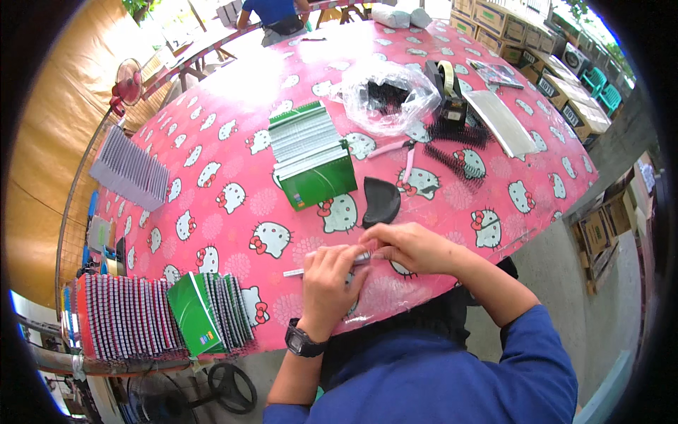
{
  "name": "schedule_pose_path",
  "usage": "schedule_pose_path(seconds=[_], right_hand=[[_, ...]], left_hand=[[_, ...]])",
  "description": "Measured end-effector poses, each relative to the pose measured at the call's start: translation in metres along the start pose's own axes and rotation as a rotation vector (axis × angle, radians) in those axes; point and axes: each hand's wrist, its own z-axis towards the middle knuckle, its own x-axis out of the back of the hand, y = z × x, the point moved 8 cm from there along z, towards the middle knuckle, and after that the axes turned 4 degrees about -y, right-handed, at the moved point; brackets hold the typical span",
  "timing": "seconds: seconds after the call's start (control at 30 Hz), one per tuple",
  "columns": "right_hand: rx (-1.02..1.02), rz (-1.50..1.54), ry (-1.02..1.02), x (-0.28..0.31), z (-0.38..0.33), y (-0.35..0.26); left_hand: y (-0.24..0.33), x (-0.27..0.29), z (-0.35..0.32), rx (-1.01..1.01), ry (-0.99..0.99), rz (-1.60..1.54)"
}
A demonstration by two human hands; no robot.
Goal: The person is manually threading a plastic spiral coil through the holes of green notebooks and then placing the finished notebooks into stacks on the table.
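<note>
table (233,120), pink cartoon-cat cloth | green notebook stack (311,157) mid-table, another row (162,314) at near-left edge | I see a thin silvery strip (311,268) at the near edge: I judge it light, bendy (pinch its ends) | left hand (332,279) curled shut on it | right hand (409,246) pinching its other end

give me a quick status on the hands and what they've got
Left hand and right hand together pinching a thin white strip at the table edge. Black half-round piece just beyond, not touching.
</note>
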Motion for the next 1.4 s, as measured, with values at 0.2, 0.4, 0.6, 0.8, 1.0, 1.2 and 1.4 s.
schedule_pose_path(seconds=[0.2, 0.4, 0.6, 0.8, 1.0, 1.2, 1.4], right_hand=[[0.057, -0.262, 0.207, 0.042, 0.019, 0.026], [-0.199, -0.48, -0.095, 0.024, 0.038, 0.079], [-0.122, -0.534, -0.057, 0.019, 0.031, 0.077], [-0.052, -0.126, -0.039, 0.025, 0.01, 0.044], [0.143, 0.371, -0.206, -0.011, -0.002, 0.005], [0.136, 0.255, -0.19, -0.012, 0.011, 0.006], [0.151, 0.375, -0.211, -0.014, 0.02, 0.004]], left_hand=[[0.001, -0.012, -0.005, -0.05, -0.2, 0.063], [0.0, -0.006, -0.009, -0.103, -0.205, 0.02], [0.009, 0.001, 0.0, -0.088, -0.119, -0.019], [-0.001, 0.008, -0.003, -0.105, -0.141, 0.077], [-0.029, 0.011, -0.024, -0.023, -0.128, 0.096], [-0.03, 0.013, -0.02, -0.041, -0.053, 0.086], [-0.039, 0.017, -0.024, 0.098, -0.027, -0.005]])
